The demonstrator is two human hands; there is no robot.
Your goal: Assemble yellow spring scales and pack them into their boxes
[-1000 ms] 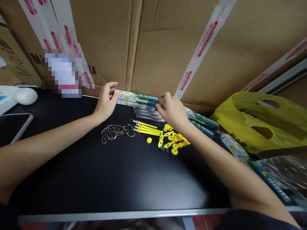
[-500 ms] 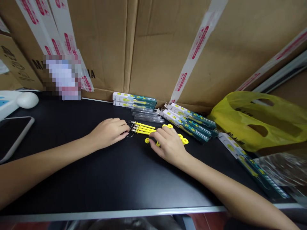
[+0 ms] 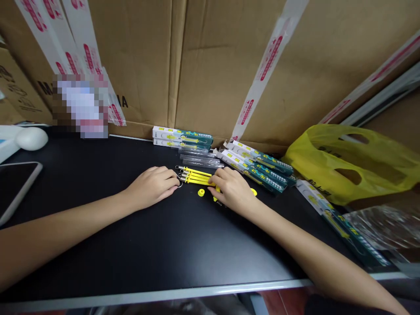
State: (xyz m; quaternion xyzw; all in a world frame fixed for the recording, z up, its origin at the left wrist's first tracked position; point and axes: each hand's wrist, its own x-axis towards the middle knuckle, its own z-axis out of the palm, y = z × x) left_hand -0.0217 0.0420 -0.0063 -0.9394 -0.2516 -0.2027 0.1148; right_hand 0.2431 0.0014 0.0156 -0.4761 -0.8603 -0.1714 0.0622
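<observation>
Several thin yellow rods [image 3: 198, 176] with metal springs and wire hooks lie side by side on the black table. My left hand [image 3: 156, 186] is at their hook ends, its curled fingertips touching the wire rings. At the opposite ends, my right hand [image 3: 233, 187] rests with fingers bent down and thumb tucked near the index finger. Yellow plastic bits show under and beside that hand, but its grip is partly hidden. One small yellow cap [image 3: 201, 192] lies just in front of the rods. Behind them are several clear plastic tubes [image 3: 201, 161].
Printed boxes [image 3: 182, 139] stand stacked against a large cardboard carton [image 3: 138, 61]. More boxes [image 3: 254, 169] lie right of the tubes, and a single box [image 3: 341, 225] is farther right. A yellow plastic bag [image 3: 328, 168] sits at right, a phone [image 3: 18, 188] at left.
My right hand has shifted slightly left and up, its fingers now at the rod ends and covering more of the yellow caps. My left hand stays by the rings; the view has turned slightly.
</observation>
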